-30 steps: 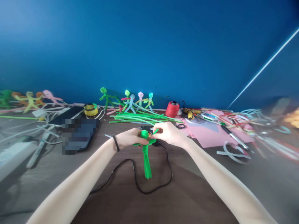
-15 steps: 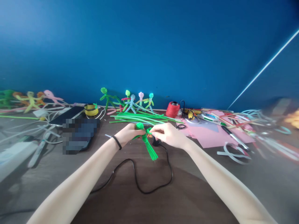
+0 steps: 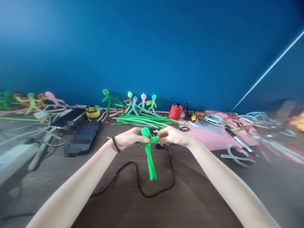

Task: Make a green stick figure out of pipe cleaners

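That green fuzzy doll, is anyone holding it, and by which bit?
Yes. The left hand grips the green fuzzy doll just below its head; the right hand pinches the tip of one arm.

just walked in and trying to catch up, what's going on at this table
A person is handling a fuzzy green figure with both bare hands. The left hand grips it just below its round head, while the right hand has its fingertips at the end of one short arm. The lower part hangs down as long green strands. Beyond the hands, loose green stems lie in a pile, with small coloured figures near the blue wall.
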A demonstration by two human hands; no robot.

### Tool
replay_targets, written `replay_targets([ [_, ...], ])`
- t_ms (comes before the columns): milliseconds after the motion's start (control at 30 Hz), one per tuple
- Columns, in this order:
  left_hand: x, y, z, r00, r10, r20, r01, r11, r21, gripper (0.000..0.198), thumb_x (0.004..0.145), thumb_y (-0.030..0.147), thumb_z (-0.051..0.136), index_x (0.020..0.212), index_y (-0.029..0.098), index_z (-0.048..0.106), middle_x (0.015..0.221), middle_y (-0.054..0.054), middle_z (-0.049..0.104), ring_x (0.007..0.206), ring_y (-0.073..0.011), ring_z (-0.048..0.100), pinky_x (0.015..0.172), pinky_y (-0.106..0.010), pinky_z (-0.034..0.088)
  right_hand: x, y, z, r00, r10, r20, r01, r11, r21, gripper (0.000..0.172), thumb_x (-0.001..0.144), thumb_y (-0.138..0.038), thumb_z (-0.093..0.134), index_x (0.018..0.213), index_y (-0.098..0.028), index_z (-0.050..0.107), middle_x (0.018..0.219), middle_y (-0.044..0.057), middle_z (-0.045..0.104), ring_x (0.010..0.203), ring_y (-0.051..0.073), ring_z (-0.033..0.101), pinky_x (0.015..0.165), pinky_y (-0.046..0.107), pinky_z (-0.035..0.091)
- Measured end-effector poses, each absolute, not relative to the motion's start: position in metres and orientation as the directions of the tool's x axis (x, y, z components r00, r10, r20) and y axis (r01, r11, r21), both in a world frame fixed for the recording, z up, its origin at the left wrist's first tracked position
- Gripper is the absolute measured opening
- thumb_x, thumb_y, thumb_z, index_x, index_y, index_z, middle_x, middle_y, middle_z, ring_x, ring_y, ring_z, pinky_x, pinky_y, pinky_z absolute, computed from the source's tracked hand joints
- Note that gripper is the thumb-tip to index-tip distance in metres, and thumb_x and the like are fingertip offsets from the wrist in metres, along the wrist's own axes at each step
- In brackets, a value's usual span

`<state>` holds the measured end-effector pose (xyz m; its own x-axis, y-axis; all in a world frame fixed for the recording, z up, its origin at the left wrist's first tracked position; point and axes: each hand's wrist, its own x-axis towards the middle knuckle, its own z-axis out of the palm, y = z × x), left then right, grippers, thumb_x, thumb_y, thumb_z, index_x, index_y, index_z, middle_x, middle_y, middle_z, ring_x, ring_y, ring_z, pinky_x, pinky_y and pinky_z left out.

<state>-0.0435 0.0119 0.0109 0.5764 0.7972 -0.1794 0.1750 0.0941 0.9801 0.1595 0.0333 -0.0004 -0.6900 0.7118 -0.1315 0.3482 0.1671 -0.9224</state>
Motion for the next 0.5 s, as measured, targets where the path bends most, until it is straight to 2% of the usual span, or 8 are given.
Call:
replay_targets([
  [167, -0.039, 0.008, 0.016, 0.634, 0.735, -0.242, 0.310, 0.044, 0.950, 0.011, 0.059, 0.021, 0.062, 0.065, 0.012, 0.057, 0.055, 0.003, 0.053, 0.052, -0.0089, 0.044, 0.051, -0.023, 0.033, 0.157, 0.032, 0.001, -0.650, 0.756, -0.074, 0.353, 0.213, -0.911, 0.020, 0.065, -0.028, 0.062, 0.076, -0.012, 0.063, 0.061, 0.000, 0.059, 0.054, 0.008, 0.050, 0.046, 0.018, 0.034],
  [333, -0.037, 0.009, 0.016, 0.619, 0.748, -0.239, 0.376, -0.015, 0.927, 0.011, 0.061, 0.022, 0.059, 0.065, 0.012, 0.058, 0.055, 0.003, 0.053, 0.052, -0.0090, 0.044, 0.052, -0.023, 0.034, 0.153, 0.023, 0.006, -0.590, 0.805, 0.062, 0.395, 0.355, -0.847, 0.015, 0.066, -0.027, 0.061, 0.072, -0.013, 0.061, 0.071, 0.003, 0.063, 0.065, 0.012, 0.056, 0.062, 0.023, 0.042],
  [500, -0.034, 0.010, 0.013, 0.558, 0.797, -0.230, 0.401, -0.016, 0.916, 0.011, 0.061, 0.023, 0.058, 0.060, 0.012, 0.056, 0.053, 0.003, 0.053, 0.051, -0.0091, 0.045, 0.051, -0.023, 0.035, 0.147, 0.012, 0.010, -0.518, 0.836, 0.182, 0.468, 0.455, -0.758, 0.017, 0.070, -0.032, 0.058, 0.069, -0.015, 0.061, 0.071, 0.003, 0.063, 0.064, 0.013, 0.056, 0.060, 0.024, 0.041],
])
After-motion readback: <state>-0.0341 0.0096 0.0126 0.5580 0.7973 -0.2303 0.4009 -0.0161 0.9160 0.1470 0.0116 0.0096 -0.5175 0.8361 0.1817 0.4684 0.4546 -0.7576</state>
